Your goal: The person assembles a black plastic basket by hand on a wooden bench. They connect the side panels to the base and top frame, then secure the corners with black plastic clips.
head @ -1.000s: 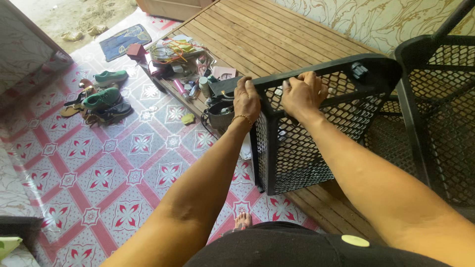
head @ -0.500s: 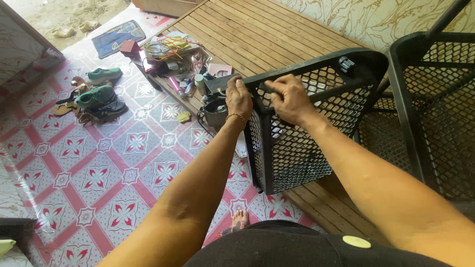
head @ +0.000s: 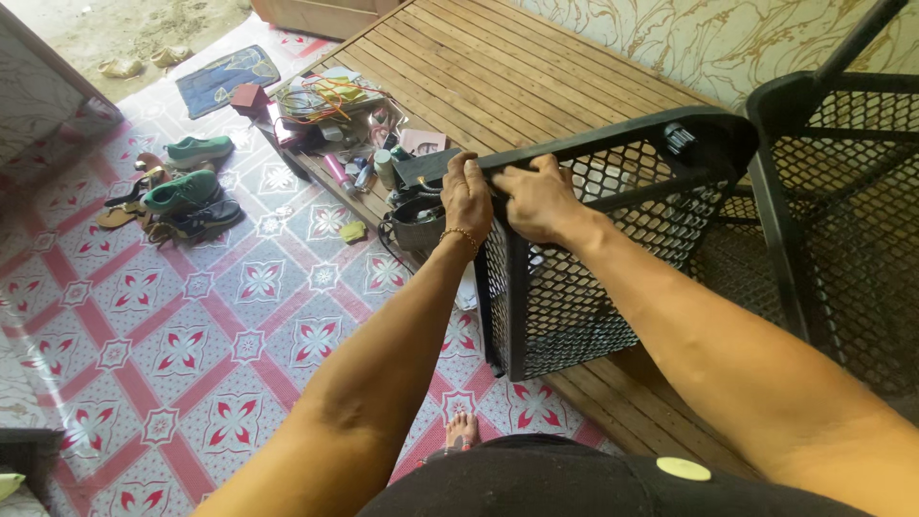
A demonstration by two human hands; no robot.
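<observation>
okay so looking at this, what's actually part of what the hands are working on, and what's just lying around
In hand:
left hand and right hand, both gripping the top rim of the black mesh panel

Lying about:
green shoes
blue mat
clutter of bottles and cables
second mesh frame

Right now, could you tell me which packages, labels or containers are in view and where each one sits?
Small pink card-like packet: on the wooden platform's edge, flat, rectangular.
Pink tube: in the clutter left of it, slim, lying down.
Pale bottle: upright beside the tube, greenish cap.
Round yellowish sticker: on the dark clothing, bottom right.
</observation>
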